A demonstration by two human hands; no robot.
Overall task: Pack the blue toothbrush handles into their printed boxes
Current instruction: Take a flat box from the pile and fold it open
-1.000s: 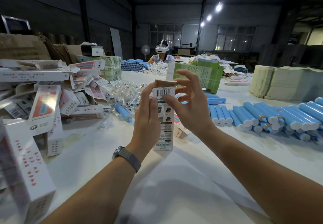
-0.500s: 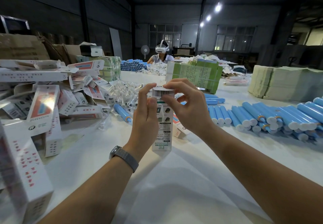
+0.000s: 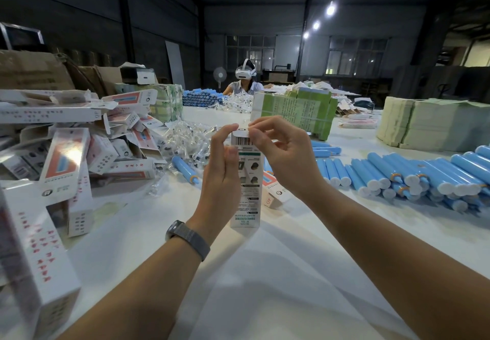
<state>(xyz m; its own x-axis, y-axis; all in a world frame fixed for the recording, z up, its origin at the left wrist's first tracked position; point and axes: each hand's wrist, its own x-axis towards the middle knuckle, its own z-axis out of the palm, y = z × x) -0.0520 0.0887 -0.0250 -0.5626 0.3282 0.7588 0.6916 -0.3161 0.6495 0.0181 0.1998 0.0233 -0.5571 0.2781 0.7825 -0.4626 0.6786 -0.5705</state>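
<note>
By the left edge of the bench (image 3: 265, 286) lies a heap of printed boxes (image 3: 79, 159), some with open ends, and I cannot see if anything is inside them. In the middle, the left hand (image 3: 221, 177) curls round one upright box (image 3: 245, 193) while the right hand (image 3: 281, 159) pinches its top flap; the box looks light and thin, easy to dent, so hold its sides softly. Toward the right edge lie rows of blue toothbrush handles (image 3: 413, 175), smooth and hard, likely to roll, best gripped around the middle.
</note>
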